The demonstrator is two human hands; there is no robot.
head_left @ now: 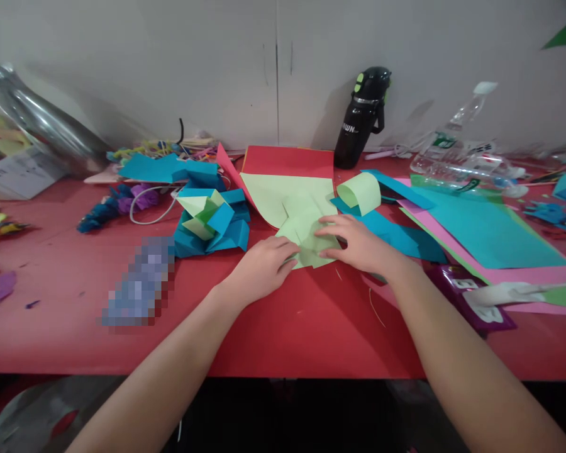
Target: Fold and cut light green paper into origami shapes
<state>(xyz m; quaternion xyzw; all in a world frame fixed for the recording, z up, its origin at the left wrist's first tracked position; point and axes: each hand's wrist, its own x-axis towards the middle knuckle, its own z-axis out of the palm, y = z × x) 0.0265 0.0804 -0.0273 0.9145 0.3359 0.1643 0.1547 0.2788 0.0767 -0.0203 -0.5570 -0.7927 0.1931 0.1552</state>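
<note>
A folded light green paper piece (306, 236) lies on the red table (283, 327) in front of me. My left hand (264, 267) rests knuckles up on its left edge, fingers curled and pinching the paper. My right hand (356, 242) lies over its right side, fingers pressed down on the folds. Behind it a larger light green sheet (283, 192) lies on a red sheet (287, 162). A curled green strip (361, 192) stands just to the right.
A blue and green folded paper heap (212, 223) sits to the left. Teal, pink and green sheets (485, 236) spread at right. A black bottle (362, 116) and a clear plastic bottle (457, 151) stand by the wall. A purple packet (471, 299) lies near my right forearm.
</note>
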